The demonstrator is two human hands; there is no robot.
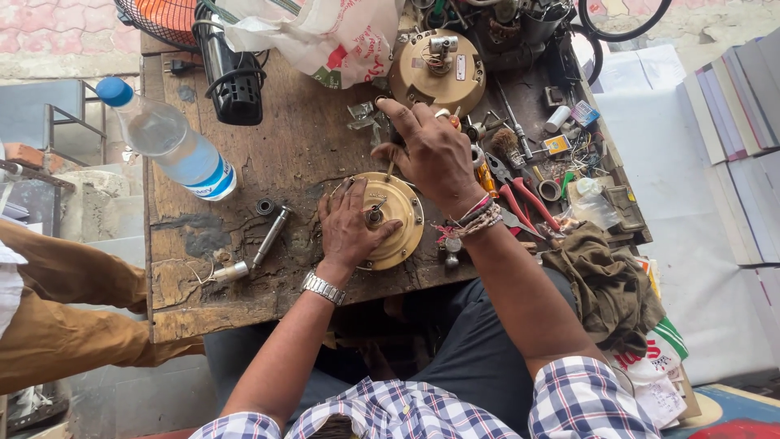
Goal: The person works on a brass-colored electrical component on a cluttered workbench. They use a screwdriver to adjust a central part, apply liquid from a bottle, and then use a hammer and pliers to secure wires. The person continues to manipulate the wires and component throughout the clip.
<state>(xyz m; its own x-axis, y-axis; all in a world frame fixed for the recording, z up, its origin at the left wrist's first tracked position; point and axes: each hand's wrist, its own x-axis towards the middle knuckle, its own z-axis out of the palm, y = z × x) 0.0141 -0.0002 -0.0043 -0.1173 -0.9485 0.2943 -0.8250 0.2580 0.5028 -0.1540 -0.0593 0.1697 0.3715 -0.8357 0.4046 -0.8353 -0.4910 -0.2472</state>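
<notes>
left hand [351,230]: laid palm-down, fingers spread, on the round brass motor cover [392,221]; not closed on anything, cover judged to be pinned flat so it cannot turn or slide.
right hand [433,154]: held just above the cover's far rim, fingers curled down; what is gripped cannot be told, a thin tool seems to be hidden under the palm.
motor cover: lies near the table's front edge, about mid-width; under the left hand, just below the right hand; centre hub is exposed between thumb and fingers.
second brass housing [437,71]: set at the far edge, well apart from the hands, likely parked out of the work area.
steel shaft [270,238]: laid loose left of the cover, near a small bearing ring [265,206].
water bottle [169,139]: lying tilted at the left edge.
red-handled pliers [524,203]: kept within reach on the right side, among small tools.
cloth [605,284]: bunched at the front right corner.
table [284,146]: worn wood, cluttered.
</notes>
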